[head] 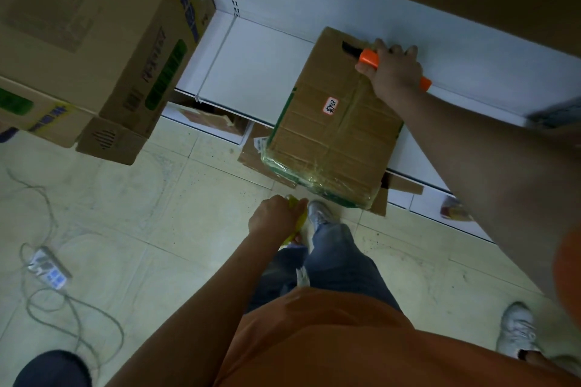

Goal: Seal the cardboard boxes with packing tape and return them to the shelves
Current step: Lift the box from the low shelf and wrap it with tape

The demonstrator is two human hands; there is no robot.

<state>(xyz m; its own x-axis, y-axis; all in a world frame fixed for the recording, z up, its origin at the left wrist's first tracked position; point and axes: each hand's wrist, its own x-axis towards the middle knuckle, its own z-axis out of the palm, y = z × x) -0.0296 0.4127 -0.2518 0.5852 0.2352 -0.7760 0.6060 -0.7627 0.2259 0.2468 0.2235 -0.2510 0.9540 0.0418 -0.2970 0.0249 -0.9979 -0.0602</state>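
Observation:
A taped cardboard box [333,135] with a small white label lies on the white shelf [251,72], its near end sticking out over the floor. My right hand [393,69] grips an orange-handled cutter [369,58] and rests on the box's far end, next to its hand-hole. My left hand [278,217] hangs low near my knee and holds a yellowish roll of packing tape [298,217], mostly hidden by the fingers.
Large printed cardboard boxes [94,41] are stacked at the upper left beside the shelf. Flattened cardboard [213,119] lies under the shelf. A power strip [48,267] with loose cable lies on the tiled floor at left. Another person's shoe [517,330] stands at right.

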